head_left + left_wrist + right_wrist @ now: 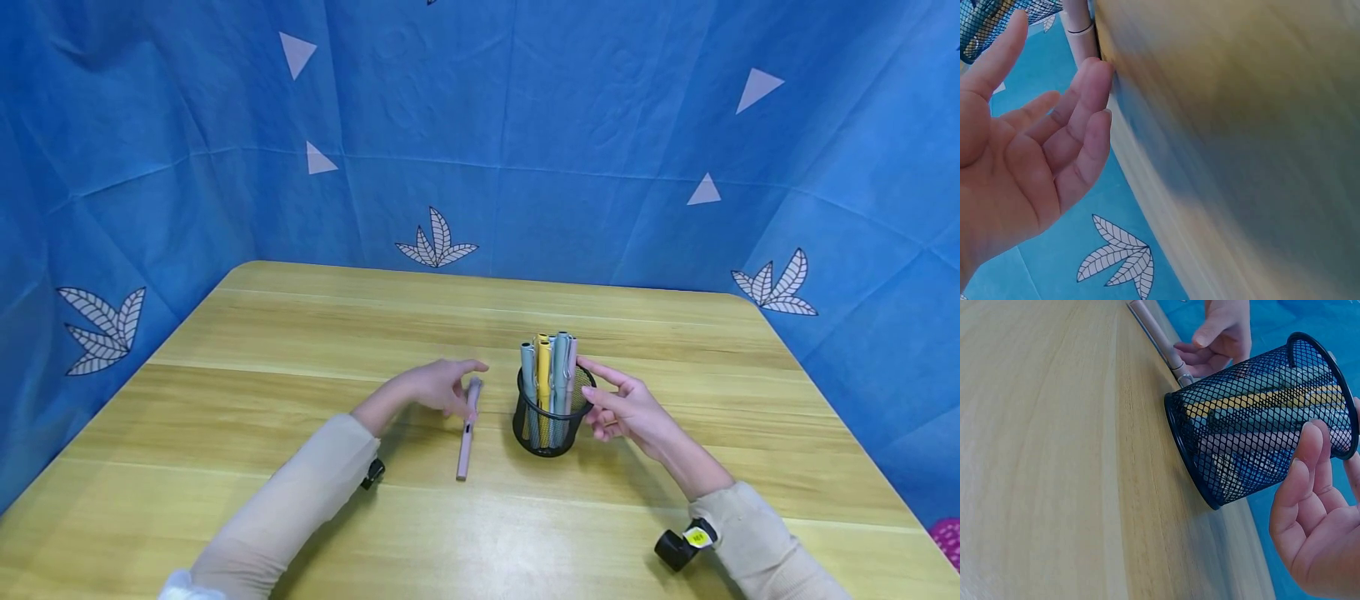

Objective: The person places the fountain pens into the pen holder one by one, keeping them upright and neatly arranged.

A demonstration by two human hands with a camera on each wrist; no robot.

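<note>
A pale pink pen (464, 450) lies on the wooden table, its dark clip slot facing up. My left hand (444, 387) reaches over its far half, thumb and fingers spread apart. In the left wrist view, the left fingertips (1099, 70) meet the pen (1080, 28); whether they press on it I cannot tell. To the right stands a black mesh pen holder (1260, 425) with several blue-green, yellow and pink pens (543, 367). My right hand (628, 408) holds the holder's right side, thumb and forefinger at the rim, other fingers curled beside the mesh wall.
The wood-grain table (300, 333) has rounded far corners. Blue cloth (525, 125) with white triangles and leaf prints hangs behind it and along both sides. A black wrist device (678, 546) sits at my right sleeve, low over the table.
</note>
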